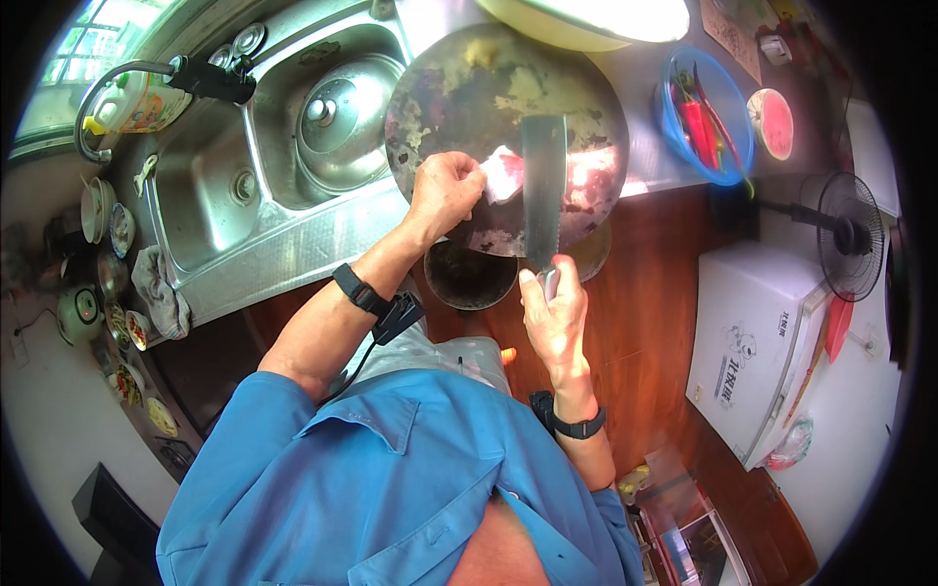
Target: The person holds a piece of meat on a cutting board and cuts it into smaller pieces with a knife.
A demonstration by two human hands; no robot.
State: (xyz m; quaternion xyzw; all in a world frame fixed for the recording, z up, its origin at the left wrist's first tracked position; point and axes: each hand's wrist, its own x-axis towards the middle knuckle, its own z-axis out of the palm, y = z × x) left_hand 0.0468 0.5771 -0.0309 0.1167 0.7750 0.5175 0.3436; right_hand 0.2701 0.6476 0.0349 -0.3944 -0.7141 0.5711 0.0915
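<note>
A large round chopping board (447, 95), dark and patchy, lies before me. Raw meat rests on it, with one pale pink piece (503, 176) left of the blade and a redder part (592, 179) to the right. My right hand (555, 315) grips the handle of a broad cleaver (544, 190), its blade pointing away from me across the meat. The blade hides the middle of the meat, so I cannot tell whether the two parts are joined. With curled fingers, my left hand (443, 190) pinches the left edge of the pale piece.
Left of the board is a double steel sink (212, 242), with a pot lid (352, 124) in its right basin. A blue basket (670, 139) of red chillies (700, 132) and a cut watermelon (773, 124) stand on the right. Beyond are a fan (848, 234) and white chest freezer (755, 329).
</note>
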